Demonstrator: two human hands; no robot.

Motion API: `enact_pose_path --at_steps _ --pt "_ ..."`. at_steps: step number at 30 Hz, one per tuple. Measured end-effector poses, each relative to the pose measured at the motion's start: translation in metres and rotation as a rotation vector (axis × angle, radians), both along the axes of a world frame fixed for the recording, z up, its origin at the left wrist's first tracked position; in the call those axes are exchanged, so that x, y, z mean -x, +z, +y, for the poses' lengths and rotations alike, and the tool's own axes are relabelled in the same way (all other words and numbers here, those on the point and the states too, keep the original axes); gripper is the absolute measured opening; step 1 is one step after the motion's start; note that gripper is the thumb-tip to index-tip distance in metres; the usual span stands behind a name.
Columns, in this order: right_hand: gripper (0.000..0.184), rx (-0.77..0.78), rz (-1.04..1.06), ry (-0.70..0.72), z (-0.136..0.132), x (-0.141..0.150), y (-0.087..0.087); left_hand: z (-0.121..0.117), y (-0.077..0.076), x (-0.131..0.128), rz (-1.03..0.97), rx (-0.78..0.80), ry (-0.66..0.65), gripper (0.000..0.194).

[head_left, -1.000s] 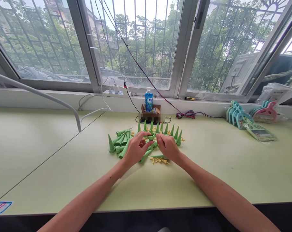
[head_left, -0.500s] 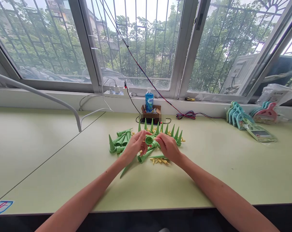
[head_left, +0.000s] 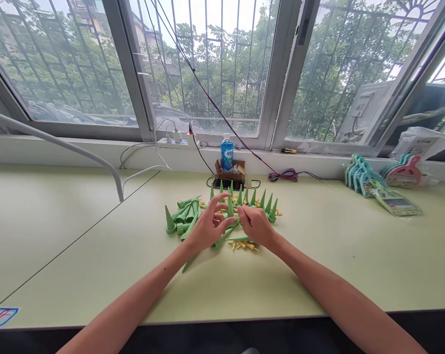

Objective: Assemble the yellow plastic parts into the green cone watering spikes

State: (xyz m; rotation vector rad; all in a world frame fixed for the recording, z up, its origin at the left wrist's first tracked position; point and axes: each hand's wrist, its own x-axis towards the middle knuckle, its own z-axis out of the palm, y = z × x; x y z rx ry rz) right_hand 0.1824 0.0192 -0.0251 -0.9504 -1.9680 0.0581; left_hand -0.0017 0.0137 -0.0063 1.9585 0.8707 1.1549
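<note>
A green plastic spike [head_left: 230, 206] points upward between my hands. My left hand [head_left: 206, 227] is curved around its left side, thumb and fingers apart; whether they touch it I cannot tell. My right hand [head_left: 257, 225] is closed, its thumb and finger pinching at the spike's lower right side; the exact grip is partly hidden. Loose green spikes [head_left: 185, 211] lie heaped to the left, one standing upright on its cap [head_left: 170, 227]. Behind my hands stands a row of upright green spikes [head_left: 268, 204] with small yellow tips around them. More yellow tips [head_left: 242, 245] lie before my right hand.
A blue bottle [head_left: 227, 153] stands by a small cardboard box [head_left: 239, 169] at the back. A bundled cable [head_left: 283, 174] lies to its right. Bagged teal hangers [head_left: 362, 174] and a pink one [head_left: 410, 172] are far right. A grey tube [head_left: 97, 157] reaches down at left.
The spike between my hands has turned: its round cap faced up, then toward me, and now its point is up. My left fingers have spread apart; my right hand stays nearly in place.
</note>
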Motion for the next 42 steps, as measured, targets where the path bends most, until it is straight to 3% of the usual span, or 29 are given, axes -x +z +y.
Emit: enact_pose_path --at_steps 4,8,13,21,31,35,42 --pt "0.040 0.001 0.016 -0.019 0.001 0.000 0.000 -0.001 -0.003 -0.002 0.030 -0.073 0.053 0.060" --pt "0.041 0.003 0.066 -0.054 0.001 0.000 -0.001 0.000 -0.003 -0.005 -0.025 -0.049 0.081 0.054" --pt "0.038 0.003 0.108 -0.048 0.000 -0.001 0.000 0.005 -0.001 -0.005 -0.175 0.060 0.067 0.038" --pt "0.030 -0.037 0.075 0.086 -0.001 -0.002 0.000 0.000 0.011 -0.003 -0.125 0.326 -0.043 0.046" --pt "0.030 -0.070 0.057 0.089 -0.002 -0.002 0.001 0.002 0.009 -0.001 -0.121 0.460 -0.165 0.050" --pt "0.032 -0.066 0.039 0.064 -0.001 -0.001 0.001 0.003 0.005 0.001 -0.116 0.381 -0.126 0.045" --pt "0.040 -0.030 0.002 -0.022 0.001 0.000 -0.001 0.003 -0.003 0.000 0.047 -0.047 0.088 0.041"
